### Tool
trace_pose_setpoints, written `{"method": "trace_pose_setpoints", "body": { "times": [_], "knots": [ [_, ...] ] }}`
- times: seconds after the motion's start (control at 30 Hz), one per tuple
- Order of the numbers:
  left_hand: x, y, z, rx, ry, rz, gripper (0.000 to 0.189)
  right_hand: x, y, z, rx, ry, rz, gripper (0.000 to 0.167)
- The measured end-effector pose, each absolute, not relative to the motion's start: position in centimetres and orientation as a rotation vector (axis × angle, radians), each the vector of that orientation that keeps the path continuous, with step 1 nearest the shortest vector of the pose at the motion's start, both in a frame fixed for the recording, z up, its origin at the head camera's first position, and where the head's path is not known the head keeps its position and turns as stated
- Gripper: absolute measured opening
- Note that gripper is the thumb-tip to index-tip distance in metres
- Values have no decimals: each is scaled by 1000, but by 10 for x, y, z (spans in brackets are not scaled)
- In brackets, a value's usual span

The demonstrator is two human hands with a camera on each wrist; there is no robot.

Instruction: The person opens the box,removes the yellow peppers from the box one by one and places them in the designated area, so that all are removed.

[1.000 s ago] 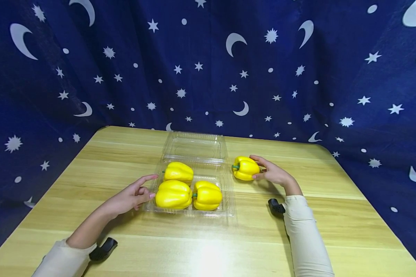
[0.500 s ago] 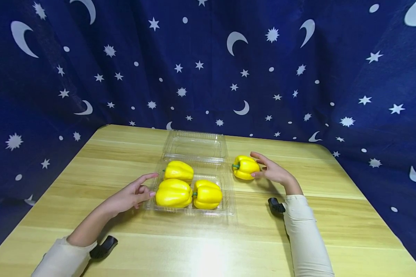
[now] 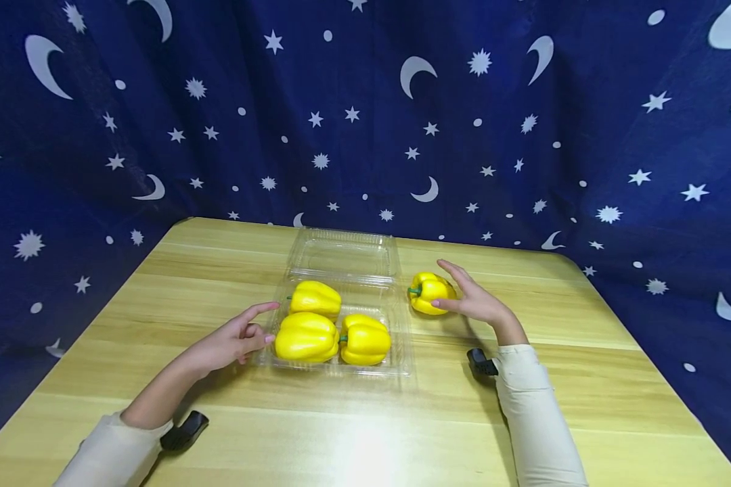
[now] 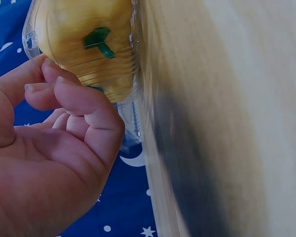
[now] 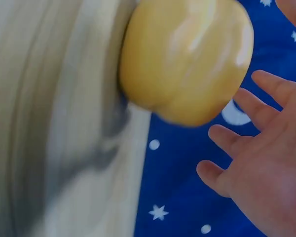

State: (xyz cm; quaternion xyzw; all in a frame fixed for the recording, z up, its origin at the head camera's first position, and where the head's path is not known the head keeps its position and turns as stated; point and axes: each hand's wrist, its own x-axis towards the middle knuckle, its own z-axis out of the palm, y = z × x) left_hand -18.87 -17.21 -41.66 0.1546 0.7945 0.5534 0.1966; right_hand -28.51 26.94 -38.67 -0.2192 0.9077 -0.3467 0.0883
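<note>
Three yellow bell peppers sit in a clear plastic clamshell box [image 3: 405, 368]: one at the back left [image 3: 314, 298], one at the front left [image 3: 304, 338], one at the front right [image 3: 367, 340]. My left hand [image 3: 222, 346] has its index finger and thumb at the box's left side; its other fingers are bent. In the left wrist view, the fingertips are right at the clear rim [image 4: 30, 42]. A fourth bell pepper [image 3: 423, 289] lies on the table right of the box, green stem leftward. Spread beside it, my right hand [image 3: 480, 302] overlaps its right side in the head view; the right wrist view shows the fingers uncurled beside the pepper [image 5: 182, 59].
The box's lid [image 3: 344, 256] lies folded open toward the back of the wooden table [image 3: 268, 426]. A dark blue curtain [image 3: 365, 155] with moons and stars hangs behind the table. Each wrist wears a black device, left [image 3: 185, 431] and right [image 3: 481, 362].
My right hand has spread its fingers wider, the index finger lifting off the pepper's far side and the thumb moving left across its front. My left hand and the box have stayed put.
</note>
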Motion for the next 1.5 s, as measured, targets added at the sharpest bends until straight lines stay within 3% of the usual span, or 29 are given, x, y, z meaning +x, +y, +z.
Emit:
{"method": "trace_pose_setpoints", "body": {
  "times": [0.5, 0.87, 1.1, 1.5],
  "knots": [
    [-188, -171, -416, 445, 2225, 1554, 66, -261, 222, -371, -908, 2706, -897, 89],
    [-188, -171, -416, 444, 2226, 1555, 66, -235, 193, -382, -1101, 2593, -783, 90],
    [-189, -172, -417, 431, 2225, 1545, 66, -229, 180, -391, -1125, 2589, -704, 83],
    [-189, -171, -416, 442, 2228, 1546, 66, -226, 170, -395, -1143, 2652, -606, 85]
  ]
}}
